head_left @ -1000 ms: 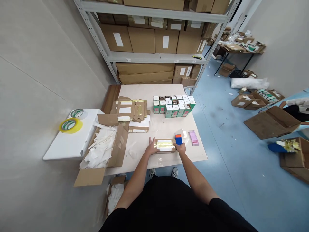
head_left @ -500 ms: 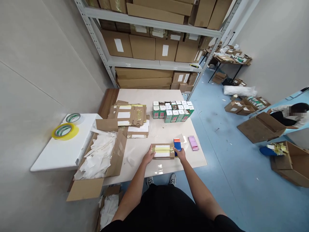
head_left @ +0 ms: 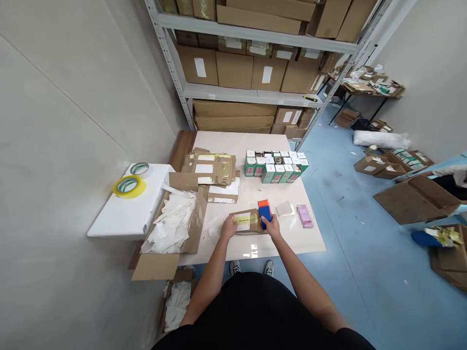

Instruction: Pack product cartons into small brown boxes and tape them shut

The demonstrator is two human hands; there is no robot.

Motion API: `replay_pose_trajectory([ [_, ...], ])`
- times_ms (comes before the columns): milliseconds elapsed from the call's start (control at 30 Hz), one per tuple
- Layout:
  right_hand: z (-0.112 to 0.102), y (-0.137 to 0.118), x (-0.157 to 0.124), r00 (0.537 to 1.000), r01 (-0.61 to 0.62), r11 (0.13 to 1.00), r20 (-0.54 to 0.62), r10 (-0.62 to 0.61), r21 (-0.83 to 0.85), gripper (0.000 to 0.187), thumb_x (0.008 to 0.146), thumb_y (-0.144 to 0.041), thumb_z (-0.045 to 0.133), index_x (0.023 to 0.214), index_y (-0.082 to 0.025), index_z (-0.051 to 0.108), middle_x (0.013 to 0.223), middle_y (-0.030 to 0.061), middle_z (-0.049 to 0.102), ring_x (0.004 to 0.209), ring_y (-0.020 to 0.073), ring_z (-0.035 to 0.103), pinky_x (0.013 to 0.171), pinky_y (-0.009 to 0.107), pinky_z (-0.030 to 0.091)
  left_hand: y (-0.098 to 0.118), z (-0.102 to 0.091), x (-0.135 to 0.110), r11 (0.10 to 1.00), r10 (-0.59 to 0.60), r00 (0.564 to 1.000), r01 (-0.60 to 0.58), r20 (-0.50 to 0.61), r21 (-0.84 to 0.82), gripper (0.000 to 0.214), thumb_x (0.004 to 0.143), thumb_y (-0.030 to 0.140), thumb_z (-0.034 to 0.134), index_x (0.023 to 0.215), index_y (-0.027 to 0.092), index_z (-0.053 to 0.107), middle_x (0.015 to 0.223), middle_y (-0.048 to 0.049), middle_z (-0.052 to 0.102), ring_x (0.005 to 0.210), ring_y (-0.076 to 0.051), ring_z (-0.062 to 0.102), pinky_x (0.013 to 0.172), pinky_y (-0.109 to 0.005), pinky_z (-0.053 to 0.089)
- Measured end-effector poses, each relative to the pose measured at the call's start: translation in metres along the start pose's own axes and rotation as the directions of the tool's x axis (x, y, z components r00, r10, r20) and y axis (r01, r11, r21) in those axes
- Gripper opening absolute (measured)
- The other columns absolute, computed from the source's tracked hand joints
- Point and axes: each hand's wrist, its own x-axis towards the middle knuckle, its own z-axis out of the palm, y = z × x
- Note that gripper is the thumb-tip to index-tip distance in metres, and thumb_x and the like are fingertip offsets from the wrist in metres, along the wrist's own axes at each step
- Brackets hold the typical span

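Holding blue-and-orange box (head_left: 264, 210) in fingers of right hand (head_left: 271, 226), at right end of taped carton (head_left: 253, 221); gripping carton's left end with fingers of left hand (head_left: 228, 227)

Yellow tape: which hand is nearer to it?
Left. The left hand, on the taped carton, is right of the yellow tape, past the open box; the right hand, at the blue box, is farther right.

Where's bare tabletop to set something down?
The table looks bare behind the flattened cardboard and green boxes, and between those boxes and the taped carton. It's crowded around the right hand: blue-and-orange object, white piece, pink item.
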Motion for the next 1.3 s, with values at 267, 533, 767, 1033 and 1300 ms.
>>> replay_pose_trajectory([
  [267, 0.012, -0.011, -0.007, 0.997, 0.044, 0.979, 0.056, -0.057, 0.201, 0.041, 0.080, -0.055, 0.069, 0.101, -0.023, 0.055, 0.101, 0.0057, 0.074, 0.094, 0.0239, 0.072, 0.077, 0.030, 0.057, 0.031, -0.010, -0.010, 0.987, -0.108, 0.994, 0.108, 0.011, -0.119, 0.119, 0.078, 0.085, 0.061, 0.167, 0.016, 0.023, 0.171, -0.0148, 0.027, 0.158, -0.038, 0.024, 0.122, -0.048, 0.034],
  [533, -0.018, 0.014, 0.009, 1.000, 0.024, 0.978, -0.023, -0.019, 0.209, 0.050, 0.077, -0.061, 0.073, 0.104, -0.023, 0.057, 0.097, 0.0062, 0.074, 0.094, 0.0255, 0.070, 0.072, 0.031, 0.057, 0.020, -0.035, -0.006, 0.958, -0.049, 0.999, 0.053, 0.022, -0.282, 0.090, 0.091, 0.067, 0.060, 0.165, 0.026, 0.032, 0.167, -0.0079, 0.039, 0.150, -0.032, 0.043, 0.118, -0.040, 0.040],
  [767, -0.003, 0.036, 0.014, 0.997, -0.038, 0.923, 0.078, 0.009, 0.383, 0.051, 0.069, -0.065, 0.077, 0.093, -0.022, 0.061, 0.088, 0.0043, 0.073, 0.082, 0.0230, 0.069, 0.068, 0.031, 0.055, -0.002, -0.018, -0.008, 0.765, -0.054, 0.998, 0.051, 0.015, -0.642, 0.087, 0.089, 0.055, 0.072, 0.163, 0.024, 0.038, 0.163, -0.0107, 0.045, 0.145, -0.030, 0.050, 0.117, -0.036, 0.040],
  [1033, -0.047, 0.057, 0.024, 0.999, 0.018, 0.923, -0.041, -0.003, 0.384, 0.050, 0.066, -0.065, 0.079, 0.088, -0.023, 0.061, 0.082, 0.0009, 0.071, 0.078, 0.0213, 0.065, 0.066, 0.029, 0.052, 0.034, 0.048, 0.003, 0.560, 0.030, 0.970, 0.183, 0.241, -0.808, 0.083, 0.094, 0.054, 0.068, 0.165, 0.031, 0.030, 0.165, -0.0089, 0.042, 0.146, -0.029, 0.049, 0.111, -0.044, 0.049],
  [1300, -0.079, 0.069, 0.020, 0.998, -0.004, 0.865, -0.052, 0.035, 0.503, 0.052, 0.066, -0.062, 0.083, 0.092, -0.022, 0.063, 0.091, 0.0043, 0.075, 0.085, 0.0240, 0.070, 0.072, 0.034, 0.057, 0.061, 0.063, 0.015, 0.569, 0.061, 0.966, 0.174, 0.252, -0.803, 0.078, 0.094, 0.053, 0.069, 0.162, 0.032, 0.037, 0.162, -0.0091, 0.048, 0.142, -0.028, 0.053, 0.112, -0.045, 0.048],
])
